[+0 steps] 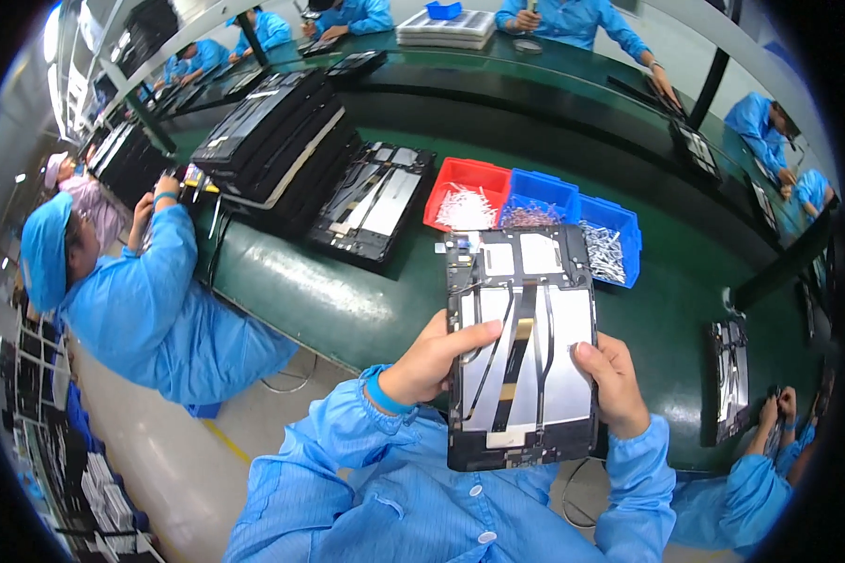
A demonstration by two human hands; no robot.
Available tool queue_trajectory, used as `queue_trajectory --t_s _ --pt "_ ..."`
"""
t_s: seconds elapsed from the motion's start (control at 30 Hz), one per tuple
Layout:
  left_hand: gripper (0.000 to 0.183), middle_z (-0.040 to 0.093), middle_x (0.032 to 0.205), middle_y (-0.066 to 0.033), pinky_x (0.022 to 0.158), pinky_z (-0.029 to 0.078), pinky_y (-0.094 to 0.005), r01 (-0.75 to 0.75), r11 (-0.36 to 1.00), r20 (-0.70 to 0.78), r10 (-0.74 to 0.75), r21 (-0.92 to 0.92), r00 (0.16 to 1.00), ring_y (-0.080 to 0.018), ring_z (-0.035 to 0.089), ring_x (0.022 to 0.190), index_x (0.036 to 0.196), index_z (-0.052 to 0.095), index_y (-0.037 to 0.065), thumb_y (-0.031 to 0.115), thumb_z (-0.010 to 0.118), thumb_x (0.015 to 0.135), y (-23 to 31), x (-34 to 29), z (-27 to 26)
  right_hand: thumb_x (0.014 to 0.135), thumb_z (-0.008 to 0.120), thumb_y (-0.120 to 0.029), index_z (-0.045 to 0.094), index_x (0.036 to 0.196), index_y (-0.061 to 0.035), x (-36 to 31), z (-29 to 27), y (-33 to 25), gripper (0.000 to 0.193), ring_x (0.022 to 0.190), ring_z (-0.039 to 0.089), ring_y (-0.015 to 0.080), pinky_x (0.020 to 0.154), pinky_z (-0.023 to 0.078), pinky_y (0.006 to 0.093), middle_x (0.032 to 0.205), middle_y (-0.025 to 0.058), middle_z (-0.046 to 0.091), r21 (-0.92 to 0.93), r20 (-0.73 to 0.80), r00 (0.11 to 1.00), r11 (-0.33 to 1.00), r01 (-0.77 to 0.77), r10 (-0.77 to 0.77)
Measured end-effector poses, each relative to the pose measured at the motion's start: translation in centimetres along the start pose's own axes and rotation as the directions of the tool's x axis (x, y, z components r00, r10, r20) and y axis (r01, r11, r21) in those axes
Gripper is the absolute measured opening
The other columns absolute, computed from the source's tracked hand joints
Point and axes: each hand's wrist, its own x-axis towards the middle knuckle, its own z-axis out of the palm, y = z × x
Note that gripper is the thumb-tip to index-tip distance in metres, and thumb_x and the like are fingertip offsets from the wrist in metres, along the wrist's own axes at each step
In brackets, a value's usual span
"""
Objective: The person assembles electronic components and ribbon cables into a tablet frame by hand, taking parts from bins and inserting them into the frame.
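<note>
Between my two hands I hold an opened tablet (568, 361), its inside facing up, with silver battery plates, black cables and a gold-and-black flat strip. My left hand (432, 357) grips its left edge, the thumb lying across the battery area. On the opposite edge, my right hand (613, 380) holds on with its thumb on top. The fingers beneath the tablet are hidden. Just beyond its top end stand a red bin (435, 208) of white small parts, a blue bin (542, 178) of reddish small parts and another blue bin (632, 253) of silvery pieces.
A tall stack of black tablet housings (282, 155) stands on the green table (319, 300), with more opened tablets (371, 202) beside it. Another opened tablet (730, 375) lies at the right. A co-worker in blue (150, 300) sits at the left; others work across the bench.
</note>
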Motion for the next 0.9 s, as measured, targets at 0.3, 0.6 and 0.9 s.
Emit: queue_trajectory --t_s 0.3,0.6,0.9 --pt "0.058 0.037 0.064 0.003 0.039 0.026 -0.0221 0.009 0.991 0.258 0.026 -0.135 0.966 -0.0062 0.03 0.045 0.097 0.052 0.004 0.061 0.061 0.088 -7.2 -3.3 -2.7 0.101 0.052 -0.027 0.058 0.117 0.0023 2.1 2.2 1.6 0.034 0.084 0.065 0.0126 0.076 0.053 0.0262 0.103 0.0102 0.067 0.299 -0.382 0.924 0.943 0.145 -0.021" --pt "0.039 0.042 0.05 0.004 0.033 0.021 -0.0235 -0.21 0.976 -0.514 0.156 -0.049 0.844 -0.005 0.029 0.036 0.071 0.049 0.01 0.036 0.054 0.099 -1.5 -2.3 -1.7 0.105 0.035 -0.044 0.053 0.125 0.0025 1.8 1.8 0.2 0.054 0.056 0.058 0.0093 0.046 0.036 0.0184 0.09 0.0131 0.068 -0.09 0.104 0.994 0.996 0.025 -0.016" --pt "0.034 0.027 0.05 0.0077 0.034 0.021 -0.0234 -0.435 0.9 -0.511 0.393 0.042 0.764 -0.0045 0.025 0.038 0.071 0.044 0.015 0.03 0.058 0.098 7.1 3.4 -13.5 0.105 0.045 -0.031 0.064 0.104 0.0053 -0.6 -3.2 2.5 0.041 0.052 0.054 0.0088 0.049 0.043 0.0203 0.079 0.01 0.065 -0.172 -0.161 0.986 0.982 -0.072 0.044"
